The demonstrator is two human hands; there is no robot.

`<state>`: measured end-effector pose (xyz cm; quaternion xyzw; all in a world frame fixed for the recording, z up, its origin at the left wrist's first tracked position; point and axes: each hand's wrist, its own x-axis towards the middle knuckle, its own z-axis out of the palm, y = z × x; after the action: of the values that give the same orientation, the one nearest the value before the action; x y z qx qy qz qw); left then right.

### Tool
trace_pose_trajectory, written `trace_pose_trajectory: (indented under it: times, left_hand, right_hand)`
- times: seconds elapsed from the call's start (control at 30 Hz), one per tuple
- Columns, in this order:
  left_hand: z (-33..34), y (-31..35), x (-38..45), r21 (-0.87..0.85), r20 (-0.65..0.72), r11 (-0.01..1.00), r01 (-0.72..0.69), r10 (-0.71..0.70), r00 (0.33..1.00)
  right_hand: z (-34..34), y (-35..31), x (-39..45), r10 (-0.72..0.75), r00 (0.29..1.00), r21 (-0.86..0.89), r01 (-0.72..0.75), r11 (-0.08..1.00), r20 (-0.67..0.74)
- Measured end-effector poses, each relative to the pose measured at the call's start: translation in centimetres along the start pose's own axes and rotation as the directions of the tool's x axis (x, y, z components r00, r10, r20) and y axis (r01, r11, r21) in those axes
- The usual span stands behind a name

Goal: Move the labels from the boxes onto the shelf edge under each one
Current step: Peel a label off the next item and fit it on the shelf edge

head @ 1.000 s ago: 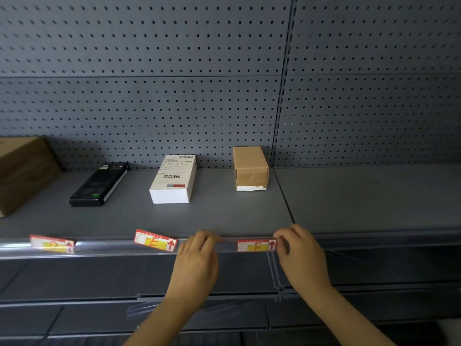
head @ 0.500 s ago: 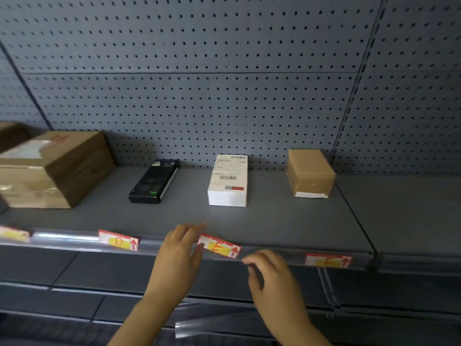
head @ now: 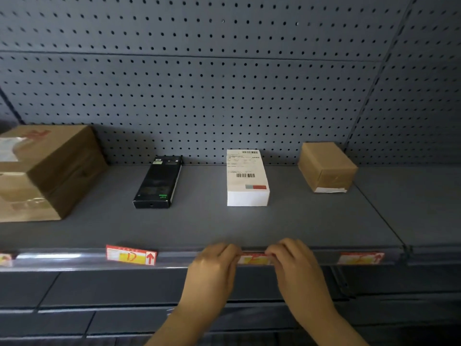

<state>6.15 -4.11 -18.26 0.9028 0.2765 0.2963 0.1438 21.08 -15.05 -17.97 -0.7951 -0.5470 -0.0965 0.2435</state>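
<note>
Hands (head: 254,268) now both on label (head: 253,258)

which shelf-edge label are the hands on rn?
The label below the white box: both hands pinch its ends. The D label and far-right label sit untouched.

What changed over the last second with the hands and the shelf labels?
Both hands left the label under the small brown box and moved left to the label under the white box. That label was tilted; now left hand and right hand hold its ends level. Boxes stayed put.
</note>
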Motion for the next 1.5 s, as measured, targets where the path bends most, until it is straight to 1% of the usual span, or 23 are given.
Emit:
trace_pose_trajectory:
  times: [0.13,0.2,0.33,0.6,0.83,0.93,1.03,1.13,1.23,1.37,1.43,1.5]
  left_hand:
    - [0.6,0.1,-0.2,0.115,0.001,0.992,-0.052,0.053,0.999]
    - [0.8,0.5,-0.4,0.137,0.002,0.988,-0.066,0.067,0.998]
    - [0.8,1.0,-0.7,0.180,0.038,0.982,-0.057,0.051,0.998]
    - [0.7,1.3,-0.4,0.206,-0.003,0.979,0.006,-0.005,1.000]
    - [0.4,1.9,-1.0,0.235,0.002,0.971,0.039,-0.040,0.999]
    - [-0.6,1.3,-1.5,0.256,-0.010,0.963,0.083,-0.084,0.996]
    - [-2.3,-0.2,-2.3,0.296,-0.031,0.947,0.126,-0.122,0.992]
    - [-5.0,-2.6,-3.3,0.387,0.006,0.920,0.066,-0.074,0.997]
    - [-8.2,-5.3,-4.6,0.496,0.059,0.867,0.048,-0.089,0.994]
    - [-11.7,-9.3,-5.5,0.520,0.074,0.849,0.092,-0.153,0.985]
    - [-13.0,-11.5,-5.5,0.512,0.089,0.854,0.089,-0.156,0.984]
    - [-13.8,-13.7,-5.4,0.475,0.120,0.879,0.048,-0.118,0.986]
  right_hand:
    - [0.0,0.4,0.2,-0.058,0.996,-0.075,0.063,0.995,0.070]
    - [-0.2,0.5,0.2,-0.091,0.993,-0.086,0.097,0.992,0.071]
    - [-0.3,0.5,0.0,-0.126,0.991,-0.064,0.129,0.990,0.040]
    - [-0.2,0.3,0.1,-0.145,0.988,-0.030,0.147,0.989,0.046]
    - [-0.2,0.2,-0.4,-0.150,0.987,-0.030,0.151,0.988,0.055]
    - [-0.2,-0.6,-0.3,-0.155,0.987,-0.024,0.156,0.987,0.030]
    - [0.6,-1.8,-0.5,-0.205,0.978,0.032,0.206,0.978,-0.038]
    - [2.1,-3.1,-0.9,-0.307,0.946,0.130,0.320,0.939,-0.109]
    - [3.1,-5.5,-0.9,-0.377,0.925,0.171,0.380,0.909,-0.049]
    - [4.1,-10.7,0.6,-0.365,0.931,0.184,0.362,0.914,-0.018]
    - [5.0,-13.6,1.5,-0.319,0.948,0.153,0.314,0.937,0.009]
    - [5.9,-16.3,2.3,-0.247,0.967,0.100,0.240,0.966,0.065]
